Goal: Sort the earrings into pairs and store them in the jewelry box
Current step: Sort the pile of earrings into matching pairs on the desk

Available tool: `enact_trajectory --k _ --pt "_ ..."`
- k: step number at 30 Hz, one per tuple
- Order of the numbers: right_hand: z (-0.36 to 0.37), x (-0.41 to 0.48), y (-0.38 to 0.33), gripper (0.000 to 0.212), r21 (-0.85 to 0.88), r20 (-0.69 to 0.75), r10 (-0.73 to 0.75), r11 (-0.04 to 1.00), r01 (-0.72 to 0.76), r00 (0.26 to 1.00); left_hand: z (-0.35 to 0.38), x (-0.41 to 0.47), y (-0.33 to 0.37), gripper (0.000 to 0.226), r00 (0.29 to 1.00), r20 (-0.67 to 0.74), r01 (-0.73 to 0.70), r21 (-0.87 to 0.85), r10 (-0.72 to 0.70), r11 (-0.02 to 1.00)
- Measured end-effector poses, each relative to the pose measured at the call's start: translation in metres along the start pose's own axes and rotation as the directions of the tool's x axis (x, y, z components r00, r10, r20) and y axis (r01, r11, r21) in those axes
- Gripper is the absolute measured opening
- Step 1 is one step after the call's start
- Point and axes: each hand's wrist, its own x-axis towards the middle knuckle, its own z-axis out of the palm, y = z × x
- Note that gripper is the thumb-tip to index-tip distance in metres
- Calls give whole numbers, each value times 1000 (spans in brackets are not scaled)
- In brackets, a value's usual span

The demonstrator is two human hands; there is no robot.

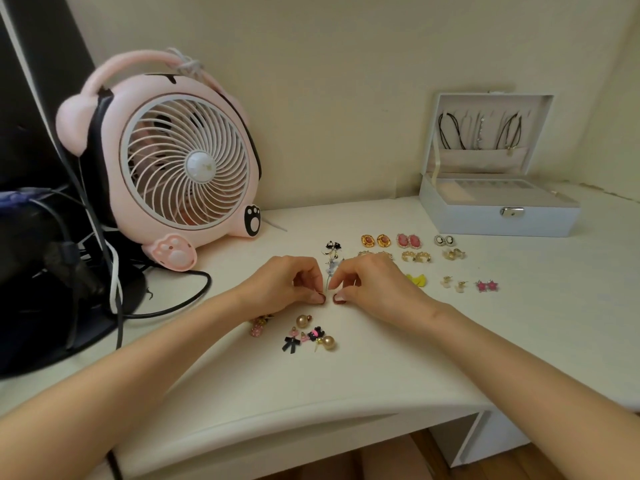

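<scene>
Left hand (284,284): red earring (322,299) was pinched at fingertips.
Right hand (375,284): second red earring (336,300) was pinched beside it.
Box (498,221): was seen open.

A pink plastic desk fan with cat ears and white spiral grille (183,161) stands rear-left on the white desktop (381,358), with a black cable (209,282) looped beside its base.

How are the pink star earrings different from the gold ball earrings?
The pink star earrings are pointed and pink; the gold ball earrings are round and gold. The stars lie side by side; the balls lie apart among other earrings. Both sit on the desk.
</scene>
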Motion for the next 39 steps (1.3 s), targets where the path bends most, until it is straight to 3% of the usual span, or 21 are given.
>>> enact_trajectory --k 8,12,15,19,27,33,39 --pt "-1 -1 1 16 -64 -27 0 998 -2 1000 -1 2 4 17 1000 -23 -6 93 8 996" --pt "-7 -9 -10 12 -21 -25 -81 997 81 996 -22 -13 11 12 996 -84 -34 123 45 992" --pt "-10 -19 -23 6 173 141 -136 979 111 981 -34 -28 17 11 992 116 -63 188 42 980" --pt "-4 -29 -28 22 94 266 -112 992 90 957 -24 -35 16 7 975 220 -84 306 16 948" --pt "-3 -31 -19 20 118 241 -68 992 41 968 -21 -28 17 7 969 238 -32 367 -61 930" --pt "-10 -25 -10 17 38 24 11 999 -12 1000 -13 -20 27 7 984 167 -11 400 -61 917" --pt "-2 -23 -6 25 -17 7 47 999 -47 999 -6 -12 27 8 986 165 -54 352 -5 934"
